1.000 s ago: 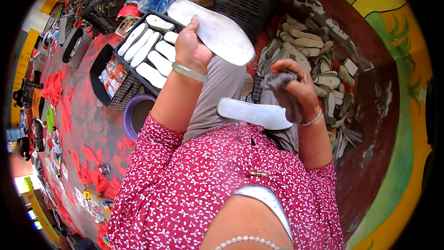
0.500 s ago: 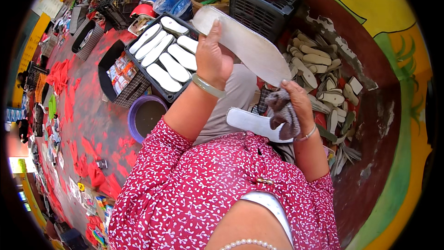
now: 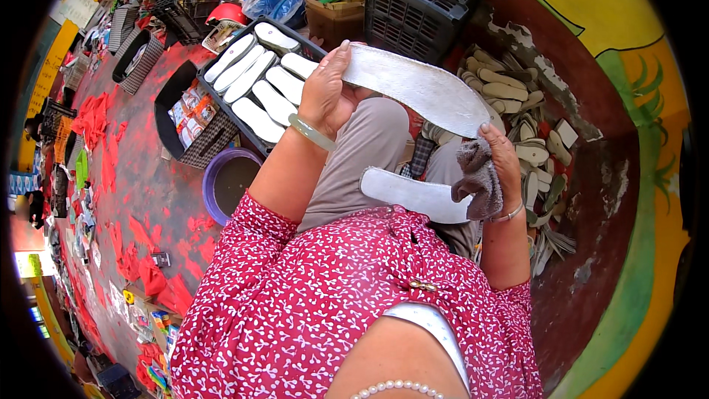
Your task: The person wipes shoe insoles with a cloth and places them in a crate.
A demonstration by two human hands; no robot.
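Observation:
A long whitish shoe insole is stretched between my two hands above my lap, slightly bowed. Its left end is gripped by my left hand, thumb on top and fingers beneath. My right hand pinches the other end by its edge, and a grey-brown cloth hangs bunched in the same hand. Below, across my lap, lies a second white insole, its right end covered by the cloth.
At the left, a black crate holds rows of white insoles. Beside it stand a purple bucket of murky water and a woven basket of packets. Loose insoles pile up by the wall, near a black plastic crate.
The held insole has shifted right, its left end lower and its surface tilted more toward view. My left hand has come down and left; my right hand has moved right with the cloth.

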